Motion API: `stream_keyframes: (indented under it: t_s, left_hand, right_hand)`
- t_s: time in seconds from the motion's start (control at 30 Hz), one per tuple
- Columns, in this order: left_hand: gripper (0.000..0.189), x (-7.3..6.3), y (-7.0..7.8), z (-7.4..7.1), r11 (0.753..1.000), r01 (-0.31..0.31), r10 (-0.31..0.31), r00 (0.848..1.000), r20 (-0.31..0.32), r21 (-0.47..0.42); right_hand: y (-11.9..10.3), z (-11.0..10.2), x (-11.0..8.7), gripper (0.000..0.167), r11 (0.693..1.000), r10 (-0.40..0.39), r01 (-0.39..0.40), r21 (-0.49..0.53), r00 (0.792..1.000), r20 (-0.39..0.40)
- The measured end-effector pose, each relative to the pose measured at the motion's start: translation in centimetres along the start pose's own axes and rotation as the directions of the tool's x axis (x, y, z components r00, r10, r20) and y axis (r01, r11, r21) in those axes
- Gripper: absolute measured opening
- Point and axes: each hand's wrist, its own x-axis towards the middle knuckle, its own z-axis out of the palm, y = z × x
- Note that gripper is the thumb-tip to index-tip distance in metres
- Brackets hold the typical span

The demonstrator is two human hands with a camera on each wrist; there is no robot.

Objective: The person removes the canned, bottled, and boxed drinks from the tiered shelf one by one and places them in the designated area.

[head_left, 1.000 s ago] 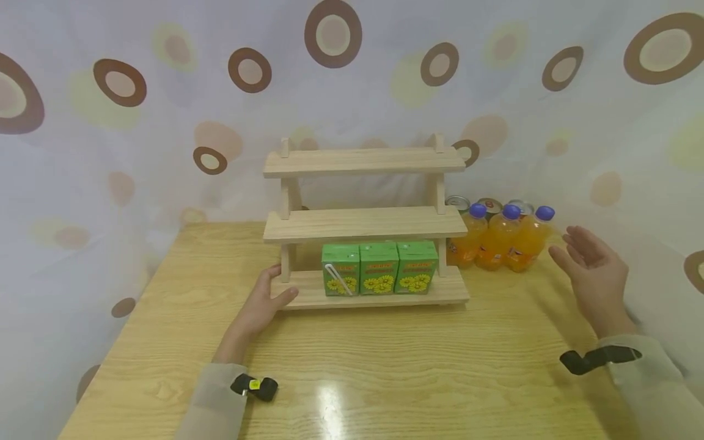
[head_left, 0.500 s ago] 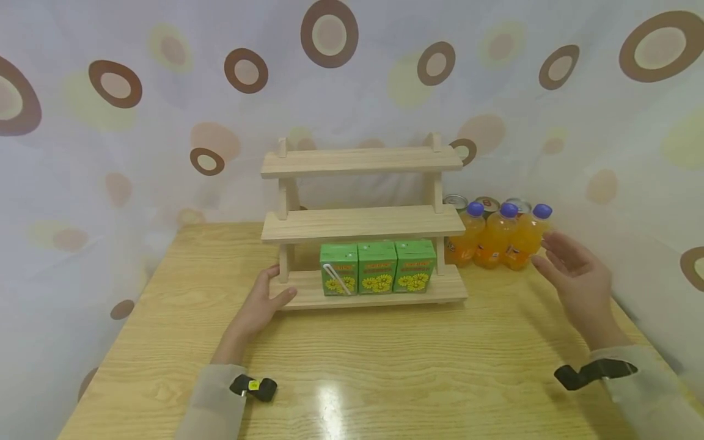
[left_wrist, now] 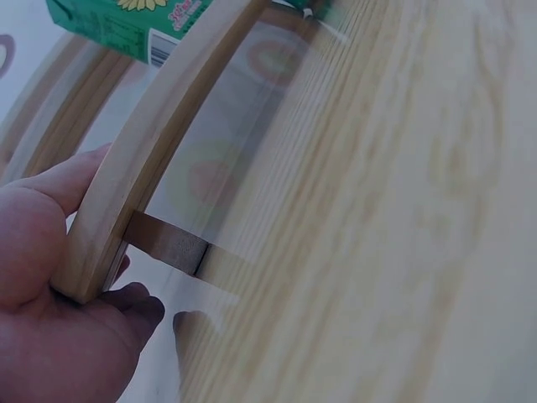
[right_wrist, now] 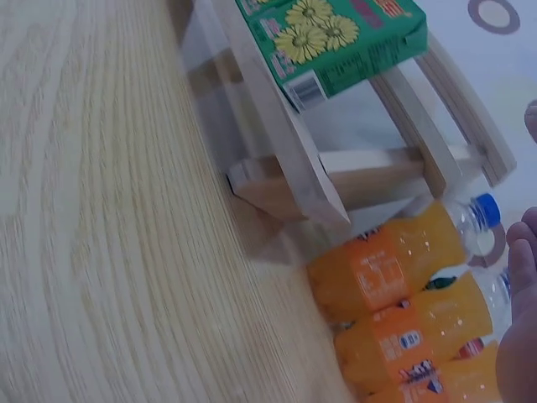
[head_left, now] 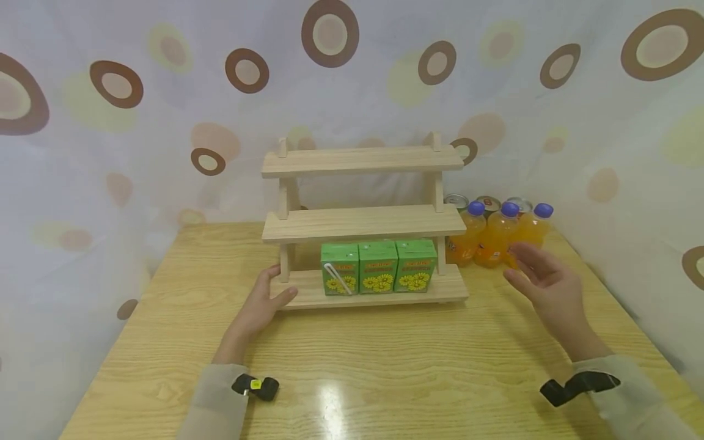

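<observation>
The left hand (head_left: 258,302) grips the left end of the bottom board of the wooden shelf (head_left: 363,223), its thumb on top. The left wrist view shows what the head view hides: the fingers go under that end, and a wooden foot (left_wrist: 168,242) lies beneath the board. The right hand (head_left: 550,299) holds nothing; it hovers to the right of the shelf, thumb apart from loosely bent fingers, overlapping the rightmost bottle in the head view. Whether it touches that bottle, I cannot tell.

The shelf stands on the desk (head_left: 385,379) and has three stepped boards. On its bottom board three green juice boxes (head_left: 377,269) stand upright in a row, side by side, with yellow flowers on their fronts; the leftmost has a white straw (head_left: 337,278) slanting across its front. Both wrist views show a barcode (right_wrist: 306,88) on a box's side, which the head view does not.

Just right of the shelf, three blue-capped bottles (head_left: 497,241) of orange drink stand in a row, their labels (right_wrist: 394,273) clearer in the right wrist view. Behind them are the tops of three cans (head_left: 488,203). Cloth (head_left: 352,104) patterned with circles hangs behind the shelf.
</observation>
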Motion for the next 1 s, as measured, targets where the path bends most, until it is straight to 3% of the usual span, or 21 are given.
stream_keyframes:
  t_s: [0.23,0.47,0.53,1.0]
  left_hand:
    - [0.063,-1.3,3.2,0.1,1.0,0.024,-0.024,0.999,0.022,-0.019]
    - [0.063,-1.1,2.6,0.2,0.999,0.014,-0.014,1.0,0.019,-0.031]
    - [0.062,-1.4,3.2,0.2,0.999,0.02,-0.019,1.0,0.02,-0.033]
    - [0.06,-1.4,3.4,0.0,0.998,0.007,-0.006,1.0,0.024,-0.06]
  right_hand:
    - [0.1,1.9,-0.2,0.05,0.999,-0.032,0.034,-0.018,0.998,0.057]
    - [0.2,3.6,0.0,0.05,0.997,-0.078,0.077,0.007,0.99,0.118]
    - [0.2,4.0,0.0,0.05,0.997,-0.073,0.072,0.011,0.988,0.133]
    - [0.4,7.3,1.1,0.048,0.992,-0.009,0.031,-0.123,0.984,0.177]
